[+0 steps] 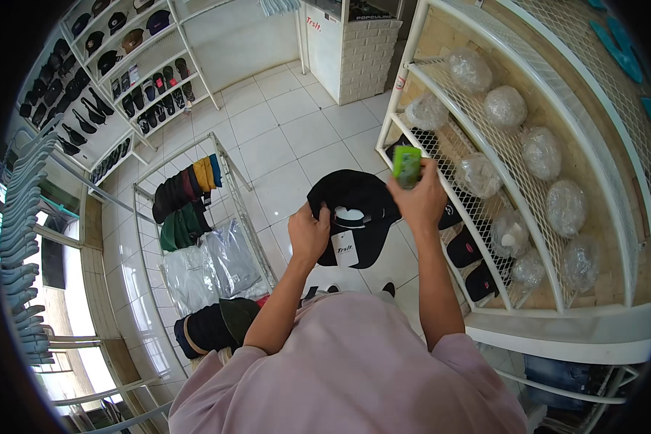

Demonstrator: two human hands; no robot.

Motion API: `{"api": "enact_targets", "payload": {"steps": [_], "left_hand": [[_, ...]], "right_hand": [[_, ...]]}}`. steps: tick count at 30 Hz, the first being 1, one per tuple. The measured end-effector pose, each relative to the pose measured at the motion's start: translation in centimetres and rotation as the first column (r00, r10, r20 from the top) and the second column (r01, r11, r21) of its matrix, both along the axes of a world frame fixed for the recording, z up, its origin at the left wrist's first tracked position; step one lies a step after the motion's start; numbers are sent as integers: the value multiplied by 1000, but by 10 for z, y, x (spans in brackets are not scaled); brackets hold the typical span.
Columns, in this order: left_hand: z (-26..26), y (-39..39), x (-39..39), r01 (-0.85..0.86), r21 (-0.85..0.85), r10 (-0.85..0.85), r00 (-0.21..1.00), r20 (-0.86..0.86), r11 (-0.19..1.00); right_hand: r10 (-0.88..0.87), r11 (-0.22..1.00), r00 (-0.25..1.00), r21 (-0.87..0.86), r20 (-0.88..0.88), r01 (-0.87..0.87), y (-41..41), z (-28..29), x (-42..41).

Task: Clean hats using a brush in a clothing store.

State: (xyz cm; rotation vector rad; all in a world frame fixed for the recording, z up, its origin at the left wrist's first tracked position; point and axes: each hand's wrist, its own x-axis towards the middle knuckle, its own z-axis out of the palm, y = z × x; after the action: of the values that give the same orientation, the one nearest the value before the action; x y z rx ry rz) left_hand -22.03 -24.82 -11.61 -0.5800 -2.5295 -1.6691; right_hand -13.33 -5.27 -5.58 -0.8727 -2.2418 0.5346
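Above the tiled floor, my left hand (309,230) grips a black baseball cap (352,190) by its left edge. The cap's back opening faces me, and a white hang tag (345,249) bearing writing dangles from it. My right hand (422,198) pinches a small bright green rectangular object (407,165) between thumb and fingers, just right of the cap. What exactly that object is cannot be made out. Whether the right hand also touches the cap's right edge is unclear.
To the right, a white mesh rack (455,209) bears plastic-wrapped bundles (541,153), with black caps (463,250) below. A low rack (244,203) at left holds stacked caps (182,187) and bagged clothes (230,255). Hangers (27,238) line the far left; wall shelves (135,49) display caps and sandals.
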Motion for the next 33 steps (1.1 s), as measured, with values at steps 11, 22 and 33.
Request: {"api": "enact_targets", "payload": {"steps": [11, 22, 33], "left_hand": [[10, -2, 7, 18, 61, -20, 999, 35, 998], [3, -4, 4, 113, 125, -126, 987, 97, 986], [15, -1, 12, 117, 35, -117, 993, 22, 993]], "right_hand": [[76, 997, 983, -11, 165, -76, -9, -11, -14], [154, 988, 972, -42, 180, -148, -18, -13, -15], [40, 999, 982, 11, 182, -42, -18, -9, -13]]}}
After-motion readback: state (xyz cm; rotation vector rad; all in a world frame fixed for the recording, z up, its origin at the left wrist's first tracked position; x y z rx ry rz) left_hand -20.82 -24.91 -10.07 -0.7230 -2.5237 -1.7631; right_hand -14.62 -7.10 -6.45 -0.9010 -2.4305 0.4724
